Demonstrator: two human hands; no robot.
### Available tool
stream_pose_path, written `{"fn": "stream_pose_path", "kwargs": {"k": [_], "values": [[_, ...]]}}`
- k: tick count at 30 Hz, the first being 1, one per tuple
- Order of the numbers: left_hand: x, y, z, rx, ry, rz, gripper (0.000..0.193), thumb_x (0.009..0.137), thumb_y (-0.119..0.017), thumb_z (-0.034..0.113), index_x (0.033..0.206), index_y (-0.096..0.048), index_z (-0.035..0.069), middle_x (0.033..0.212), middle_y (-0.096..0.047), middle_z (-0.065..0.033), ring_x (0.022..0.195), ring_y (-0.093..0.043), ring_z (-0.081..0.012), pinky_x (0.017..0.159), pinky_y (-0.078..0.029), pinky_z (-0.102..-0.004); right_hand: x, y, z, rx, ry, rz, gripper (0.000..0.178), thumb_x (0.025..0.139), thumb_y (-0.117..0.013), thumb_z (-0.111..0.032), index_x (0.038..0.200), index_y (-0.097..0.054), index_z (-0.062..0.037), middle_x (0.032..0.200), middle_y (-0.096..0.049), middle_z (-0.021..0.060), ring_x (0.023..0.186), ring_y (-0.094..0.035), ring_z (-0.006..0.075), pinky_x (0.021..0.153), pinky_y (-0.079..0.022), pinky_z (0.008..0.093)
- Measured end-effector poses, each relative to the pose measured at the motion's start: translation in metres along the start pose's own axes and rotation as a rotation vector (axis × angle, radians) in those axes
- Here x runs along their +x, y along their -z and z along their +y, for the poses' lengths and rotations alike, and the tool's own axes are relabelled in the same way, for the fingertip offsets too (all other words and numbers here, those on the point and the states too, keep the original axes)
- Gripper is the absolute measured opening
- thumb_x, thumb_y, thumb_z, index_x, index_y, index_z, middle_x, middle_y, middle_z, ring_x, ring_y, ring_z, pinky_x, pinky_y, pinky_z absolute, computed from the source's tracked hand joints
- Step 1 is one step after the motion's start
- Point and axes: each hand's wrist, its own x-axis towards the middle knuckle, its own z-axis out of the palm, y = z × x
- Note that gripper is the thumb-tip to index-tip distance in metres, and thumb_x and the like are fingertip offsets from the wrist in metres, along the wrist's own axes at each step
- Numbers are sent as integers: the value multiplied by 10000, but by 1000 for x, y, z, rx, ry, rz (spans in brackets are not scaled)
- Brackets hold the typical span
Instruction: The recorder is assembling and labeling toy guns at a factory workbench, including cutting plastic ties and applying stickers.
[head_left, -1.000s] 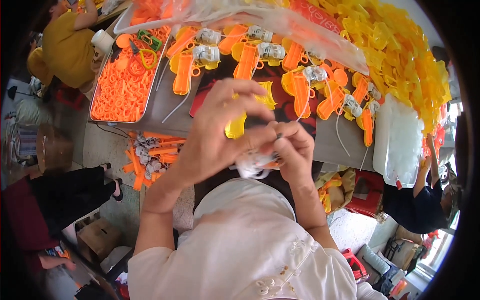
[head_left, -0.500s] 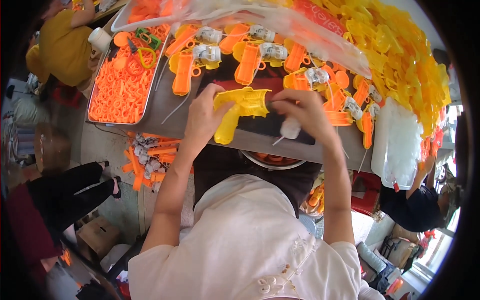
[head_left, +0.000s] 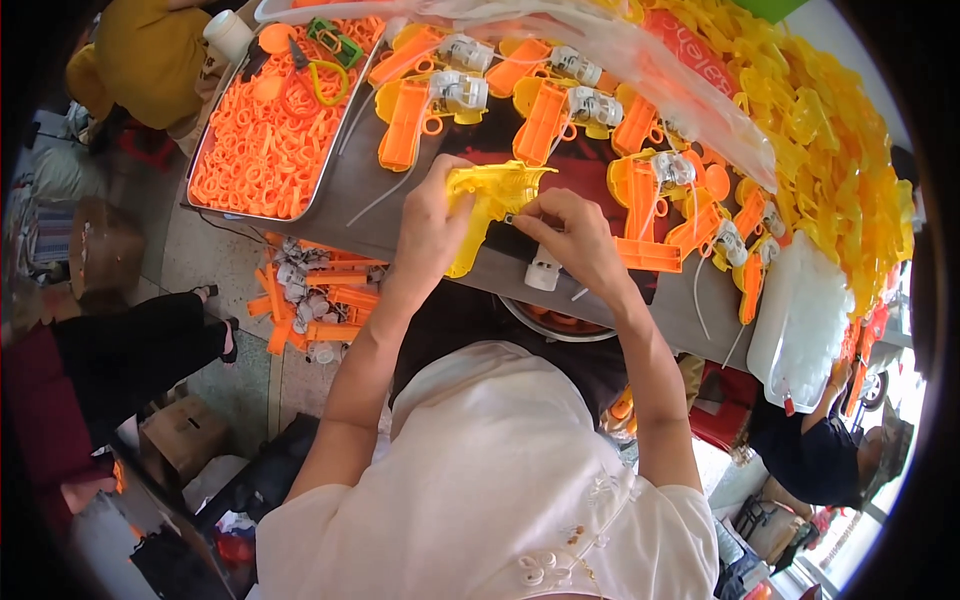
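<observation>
My left hand point(head_left: 432, 222) grips a translucent yellow toy gun shell point(head_left: 482, 205) by its handle side, the hollow inside facing up. My right hand point(head_left: 572, 232) is closed in a pinch just right of the shell's trigger area. Between its fingertips shows a small dark piece point(head_left: 509, 218), too small to name. A white cylindrical plastic unit point(head_left: 543, 268) rests at the table's near edge, below my right hand. Beyond my hands lie several yellow shells fitted with orange parts and clear-white units, one of them a toy gun assembly point(head_left: 404, 125).
A metal tray point(head_left: 190, 190) of small orange parts stands at the left, with yellow-handled scissors point(head_left: 326, 84) on top. Yellow shells point(head_left: 810, 120) pile up at the far right, beside a white translucent bin point(head_left: 800, 320). An orange bar point(head_left: 647, 255) lies right of my hand. Other people are at both sides.
My right hand has come closer to the shell, from its barrel end down to the trigger area. The shell is now tilted more upright. The view has shifted slightly.
</observation>
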Motion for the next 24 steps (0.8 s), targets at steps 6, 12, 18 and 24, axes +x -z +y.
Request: {"fn": "stream_pose_path", "kwargs": {"k": [6,12,18,24], "values": [[1,-1,13,74,-63,-10,213,858,-577,-4,1065,-528,-7,927,-623,-185,896,-638,-313,786,-480,-362,-6,2,-10,-104,-2,56,172,817,-710,-140,878,-665,14,767,-616,102,673,-579,201,635,-462,322],[2,-4,20,101,-188,29,223,822,-556,-65,1028,-506,2,876,-596,-239,870,-584,-453,707,-460,-468,-5,5,1,-97,71,76,144,803,-709,-115,858,-666,11,747,-615,84,695,-555,199,631,-441,327],[6,-5,26,168,-198,3,232,815,-549,-67,1027,-493,7,888,-593,-239,867,-582,-452,698,-455,-480,-4,5,3,-138,170,101,118,792,-713,-91,815,-662,13,703,-603,76,681,-525,203,607,-415,335],[7,-5,29,206,-206,-16,227,815,-551,-58,1021,-492,18,903,-603,-217,857,-590,-439,693,-467,-485,-4,4,-1,-152,163,122,133,780,-714,-97,759,-645,15,680,-591,76,666,-517,204,595,-402,341]]}}
